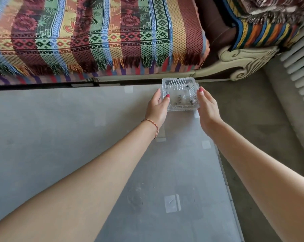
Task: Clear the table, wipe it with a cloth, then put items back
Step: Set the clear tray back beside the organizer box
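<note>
A square clear glass ashtray (180, 92) with dark bits inside sits at the far right corner of the glass table (60, 137). My left hand (157, 107) grips its left side, thumb over the rim. My right hand (208, 110) is pressed flat against its right side, fingers extended. Both arms reach forward across the tabletop. No cloth is in view.
A sofa with a colourful patterned, fringed blanket (95, 35) runs along the table's far edge. Its carved cream armrest (243, 60) stands at the right. Grey carpet (261, 128) lies right of the table, and a white ribbed radiator (301, 63) is at the far right.
</note>
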